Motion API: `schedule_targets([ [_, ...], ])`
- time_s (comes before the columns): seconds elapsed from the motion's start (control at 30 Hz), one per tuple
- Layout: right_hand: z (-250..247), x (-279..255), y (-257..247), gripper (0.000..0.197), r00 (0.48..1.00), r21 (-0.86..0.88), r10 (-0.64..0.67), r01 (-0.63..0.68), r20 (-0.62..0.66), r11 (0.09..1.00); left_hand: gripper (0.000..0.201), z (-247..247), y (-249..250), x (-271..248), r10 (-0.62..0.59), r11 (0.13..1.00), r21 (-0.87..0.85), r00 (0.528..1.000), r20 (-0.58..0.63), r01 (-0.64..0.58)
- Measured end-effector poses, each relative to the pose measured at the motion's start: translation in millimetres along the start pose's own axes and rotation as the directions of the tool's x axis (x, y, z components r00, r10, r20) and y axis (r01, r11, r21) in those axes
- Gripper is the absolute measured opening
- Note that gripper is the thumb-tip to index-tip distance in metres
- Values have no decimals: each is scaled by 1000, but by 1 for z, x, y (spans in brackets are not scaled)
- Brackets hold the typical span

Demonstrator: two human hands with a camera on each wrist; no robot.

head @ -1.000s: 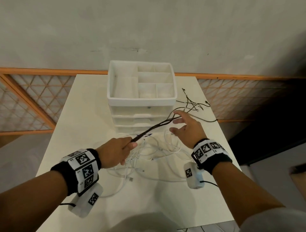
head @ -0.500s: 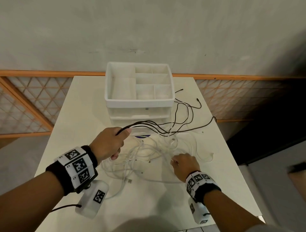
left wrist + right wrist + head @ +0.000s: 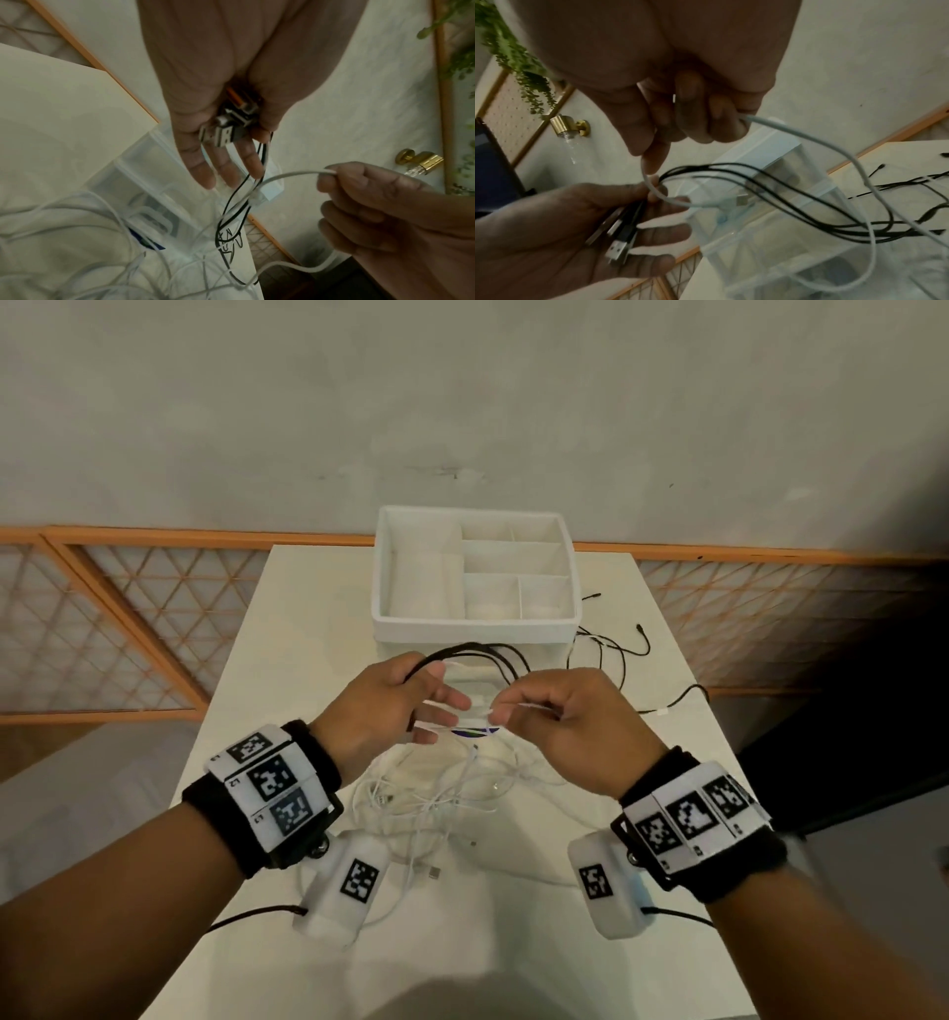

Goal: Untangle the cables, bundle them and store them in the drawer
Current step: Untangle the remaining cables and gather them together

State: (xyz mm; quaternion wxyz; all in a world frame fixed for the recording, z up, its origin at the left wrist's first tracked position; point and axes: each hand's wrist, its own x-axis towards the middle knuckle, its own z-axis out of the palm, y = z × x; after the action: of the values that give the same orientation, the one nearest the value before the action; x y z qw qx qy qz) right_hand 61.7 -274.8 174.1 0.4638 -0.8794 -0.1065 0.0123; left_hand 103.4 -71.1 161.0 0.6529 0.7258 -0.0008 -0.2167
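My left hand [image 3: 434, 698] holds a bunch of black cables [image 3: 493, 654] in front of the white drawer unit [image 3: 475, 629]. Their USB plugs [image 3: 222, 135] lie across the palm under the thumb, and the other fingers [image 3: 203, 176] are straight. My right hand [image 3: 508, 708] pinches a white cable [image 3: 290, 174] close to the left fingers. Its plug end [image 3: 741, 200] hangs between both hands. The black cables [image 3: 808, 196] trail off to the right across the table. A tangle of white cables [image 3: 452, 793] lies on the table [image 3: 287, 618] under both hands.
The drawer unit's top tray [image 3: 518, 562] has several open compartments, and its drawers below look shut. Loose black cable ends [image 3: 639, 629] lie right of the unit. An orange lattice rail [image 3: 154, 618] runs behind the table. The table's right edge is near.
My right hand has left the table and lifted a white cable up to the left hand. The left hand has kept the black cables and risen a little.
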Motion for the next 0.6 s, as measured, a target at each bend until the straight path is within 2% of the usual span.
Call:
schedule_targets([
  [0.13, 12, 4, -8, 16, 999, 18, -35, 35, 18, 999, 22, 3, 1, -3, 34, 999, -7, 999, 16, -33],
  [0.33, 8, 14, -9, 16, 983, 58, -32, 43, -180, 997, 28, 0, -9, -10, 6, 997, 72, 991, 134, -16],
  [0.47, 6, 16, -8, 15, 961, 66, -18, 38, -277, 997, 31, -2, -9, -12, -28, 1000, -4, 982, 187, 30],
  [0.53, 3, 15, -5, 13, 947, 97, 5, 28, -321, 995, 30, -3, -5, -12, -7, 1000, 14, 984, 177, 4],
  [0.6, -4, 13, 8, 10, 952, 140, 40, 3, -303, 990, 29, -7, 3, -10, 27, 999, -23, 992, 126, -24],
])
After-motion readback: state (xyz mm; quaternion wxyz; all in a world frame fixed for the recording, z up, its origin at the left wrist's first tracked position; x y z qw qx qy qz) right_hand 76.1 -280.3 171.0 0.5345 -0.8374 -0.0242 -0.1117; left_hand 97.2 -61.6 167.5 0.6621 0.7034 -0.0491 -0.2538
